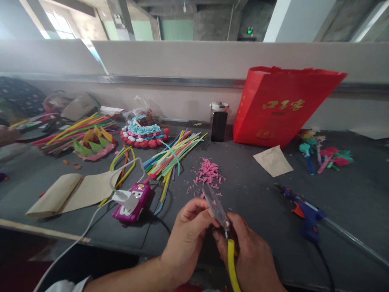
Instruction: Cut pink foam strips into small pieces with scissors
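My right hand (251, 251) grips scissors (220, 215) with yellow handles, their blades pointing up and away from me. Beside the blades, my left hand (188, 237) is closed in a pinch. Whatever lies between its thumb and fingers is hidden or too small to name. Just beyond the scissor tips, a loose pile of small pink cut pieces (209, 171) is scattered on the dark table (243, 178).
A hot glue gun (304, 211) lies at right, below a red bag (282, 109) and brown paper (273, 161). Left are a purple power strip (136, 202), its cable, coloured strips (176, 152) and a paper roll (73, 192). A bottle (219, 106) stands behind; another person's hand (7, 135) shows far left.
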`<action>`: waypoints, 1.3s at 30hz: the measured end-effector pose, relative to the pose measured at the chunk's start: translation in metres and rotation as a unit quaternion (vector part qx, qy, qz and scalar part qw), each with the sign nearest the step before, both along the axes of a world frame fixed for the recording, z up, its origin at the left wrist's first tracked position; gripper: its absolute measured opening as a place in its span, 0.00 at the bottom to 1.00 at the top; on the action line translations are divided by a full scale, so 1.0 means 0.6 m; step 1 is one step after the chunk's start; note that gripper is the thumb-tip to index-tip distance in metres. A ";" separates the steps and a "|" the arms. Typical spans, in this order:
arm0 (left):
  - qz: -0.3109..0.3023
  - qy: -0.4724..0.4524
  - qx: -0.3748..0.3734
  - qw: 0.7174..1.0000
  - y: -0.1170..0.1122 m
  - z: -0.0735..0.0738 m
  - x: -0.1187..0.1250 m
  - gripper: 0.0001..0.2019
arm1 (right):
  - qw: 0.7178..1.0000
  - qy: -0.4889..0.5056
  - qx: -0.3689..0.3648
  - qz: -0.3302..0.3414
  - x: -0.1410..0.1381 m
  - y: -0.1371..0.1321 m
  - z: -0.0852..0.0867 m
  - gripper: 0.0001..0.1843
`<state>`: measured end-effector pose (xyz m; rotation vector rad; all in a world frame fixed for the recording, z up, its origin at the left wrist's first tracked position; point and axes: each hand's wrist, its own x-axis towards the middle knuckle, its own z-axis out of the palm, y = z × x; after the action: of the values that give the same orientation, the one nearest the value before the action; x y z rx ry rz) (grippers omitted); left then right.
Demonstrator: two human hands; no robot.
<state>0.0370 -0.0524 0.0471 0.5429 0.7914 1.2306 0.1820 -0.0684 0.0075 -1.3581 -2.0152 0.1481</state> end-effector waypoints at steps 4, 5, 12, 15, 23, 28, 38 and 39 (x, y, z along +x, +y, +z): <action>0.003 -0.004 -0.007 1.000 0.001 0.002 0.001 0.05 | 1.000 -0.013 0.013 -0.005 -0.001 0.000 -0.003 0.13; 0.004 -0.004 -0.008 1.000 0.000 0.003 0.002 0.05 | 1.000 -0.016 0.013 -0.007 -0.002 0.000 -0.003 0.13; -0.003 0.010 0.002 1.000 0.002 0.003 -0.001 0.05 | 1.000 -0.017 0.005 -0.006 -0.001 -0.001 -0.004 0.13; 0.001 0.034 0.017 0.999 0.006 0.000 -0.004 0.05 | 0.999 -0.030 0.005 -0.012 -0.001 -0.002 -0.003 0.14; 0.006 0.061 0.031 0.998 0.009 0.001 -0.006 0.04 | 1.000 -0.019 -0.011 -0.003 -0.002 -0.002 0.005 0.13; 0.006 0.043 0.028 0.999 0.005 -0.002 -0.006 0.04 | 0.999 -0.032 -0.005 0.006 0.002 -0.003 0.002 0.14; 0.027 0.076 0.043 0.996 0.003 -0.010 -0.005 0.05 | 0.999 -0.042 0.012 0.006 0.005 0.001 -0.012 0.17; 0.025 0.075 0.043 0.996 0.003 -0.009 -0.005 0.05 | 0.999 -0.043 0.015 0.006 0.005 0.001 -0.013 0.17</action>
<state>0.0342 -0.0507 0.0416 0.6953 0.8863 1.2858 0.1849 -0.0679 -0.0003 -1.3557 -2.0883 0.0658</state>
